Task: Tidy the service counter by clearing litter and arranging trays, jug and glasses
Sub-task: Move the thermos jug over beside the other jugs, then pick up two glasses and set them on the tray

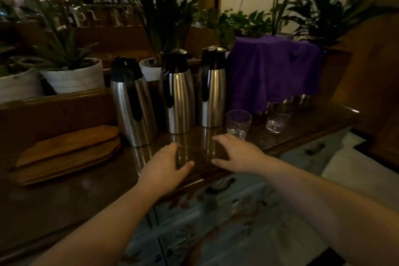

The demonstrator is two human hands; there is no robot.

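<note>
Three steel jugs with black lids stand in a row on the dark wooden counter: the left jug, the middle jug and the right jug. A clear glass stands just right of them, and a second glass further right. Stacked wooden trays lie at the left. My left hand and my right hand hover over the counter's front edge below the jugs, fingers spread, holding nothing.
A purple cloth drapes over shiny metal items at the back right. White plant pots sit on a ledge behind the counter. Patterned carpet floor lies below the counter edge.
</note>
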